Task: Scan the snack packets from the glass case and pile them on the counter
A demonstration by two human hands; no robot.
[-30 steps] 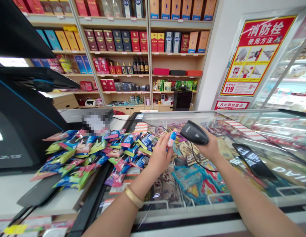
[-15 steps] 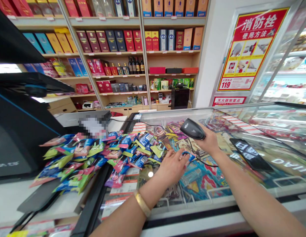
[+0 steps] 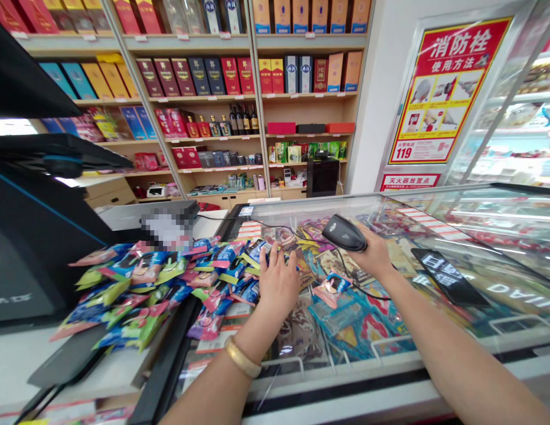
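My left hand point(image 3: 279, 280), a gold bracelet on its wrist, reaches over the right end of a pile of small snack packets point(image 3: 157, 277). Its fingers are spread; whether the fingertips touch a packet underneath is hidden. In my right hand point(image 3: 376, 254) is a black barcode scanner point(image 3: 344, 232), held above the freezer's glass top with its head pointing left. A single pink and blue packet point(image 3: 332, 289) lies on the glass between my hands, below the scanner. The scanner's cable point(image 3: 367, 293) loops down beside that packet.
A chest freezer point(image 3: 292, 386) with a glass lid shows bagged goods inside. On its right lies a black phone-like slab point(image 3: 447, 277). At left stand a dark checkout terminal point(image 3: 39, 254) and a flat grey pad point(image 3: 66, 357). Shelves of boxes point(image 3: 204, 77) line the back wall.
My left hand has put the packet it held down on the glass below the scanner, released it and moved back left to the pile. The scanner has stayed in my right hand.
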